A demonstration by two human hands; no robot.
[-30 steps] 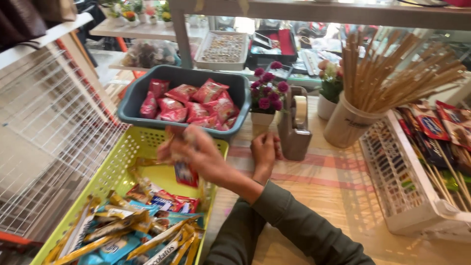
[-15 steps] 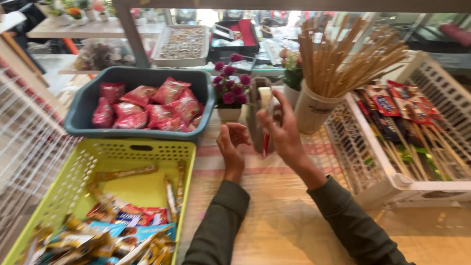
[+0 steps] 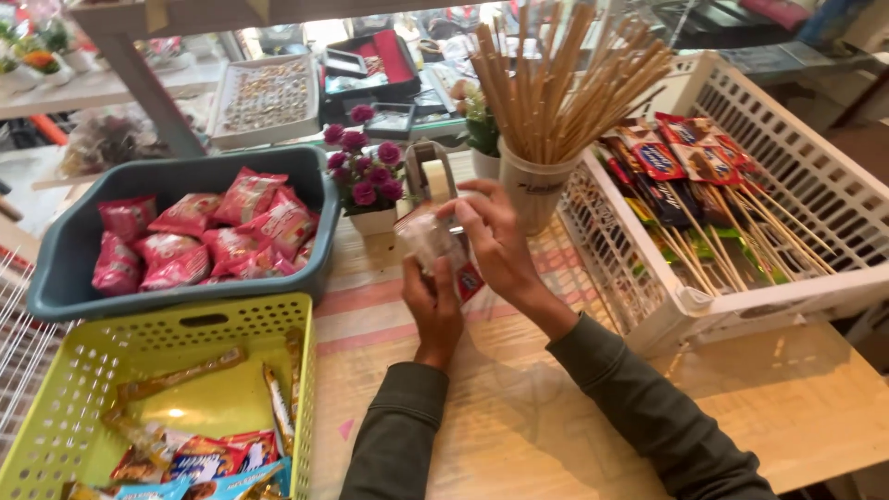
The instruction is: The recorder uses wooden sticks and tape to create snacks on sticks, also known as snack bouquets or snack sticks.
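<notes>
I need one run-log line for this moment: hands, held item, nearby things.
left hand: holds clear snack packet | right hand: on packet top | behind: tape dispenser | surface: wooden table

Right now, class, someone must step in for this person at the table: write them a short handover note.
Left hand: supports a small clear snack packet from below.
Right hand: fingers pinch the packet's top, beside the tape dispenser.
Things: cup of wooden sticks behind the hands; white basket of snacks on sticks to the right; green basket of snack bars and grey bin of red packets to the left.
Done: several stick snacks lie in the white basket.
Left: the held packet has no stick.
</notes>
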